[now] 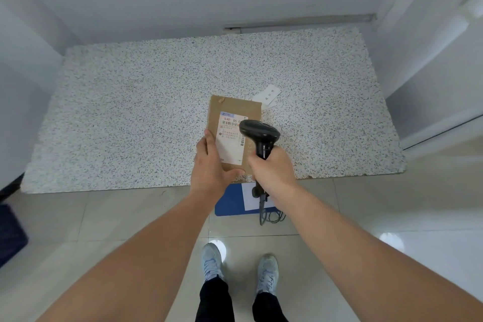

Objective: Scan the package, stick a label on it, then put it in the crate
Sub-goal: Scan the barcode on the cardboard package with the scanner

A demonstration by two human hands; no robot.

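A flat brown cardboard package (236, 106) with a white shipping label (230, 136) faces up, held over the near part of the speckled table (130, 117). My left hand (213, 165) grips its lower left corner. A black handheld barcode scanner (260, 136) is in my right hand (273, 171), with its head over the right side of the shipping label. Its cable hangs below my wrist. A small white label sheet (269, 94) lies on the table just beyond the package.
A blue crate (230, 204) with a white sheet on it sits on the tiled floor under the table's front edge. A dark blue crate (10, 232) is at the far left. White walls enclose the table. My feet stand below.
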